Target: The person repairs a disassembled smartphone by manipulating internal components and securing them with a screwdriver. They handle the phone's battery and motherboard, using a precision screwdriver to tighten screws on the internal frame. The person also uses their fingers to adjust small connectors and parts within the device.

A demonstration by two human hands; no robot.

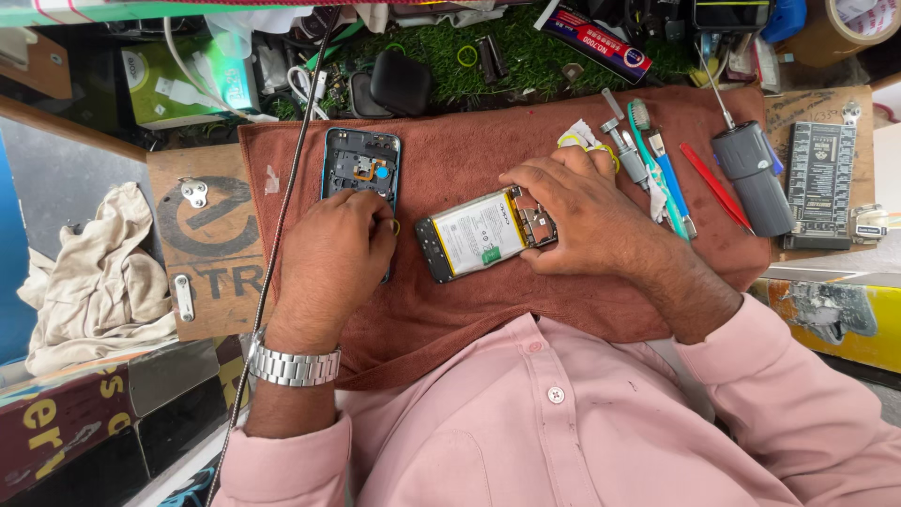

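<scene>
Fingers (pixel 540 202) of the right hand (pixel 582 216) grip the opened phone (pixel 483 235).

Opened phone (pixel 485 235), battery exposed, flat beside blue back cover (pixel 362 165) on brown towel (pixel 469 310)

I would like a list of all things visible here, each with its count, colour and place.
opened phone: one, white battery showing, centre of cloth, under right hand
phone back cover: one, blue, left on cloth
cloth: one, brown, over the bench
toothbrush: one, green, right on cloth
tweezers: one, red, right on cloth
electric screwdriver: one, grey, right edge
rag: one, beige, far left
wristwatch: one, silver, left wrist
left hand: beside back cover
right hand: on opened phone
</scene>
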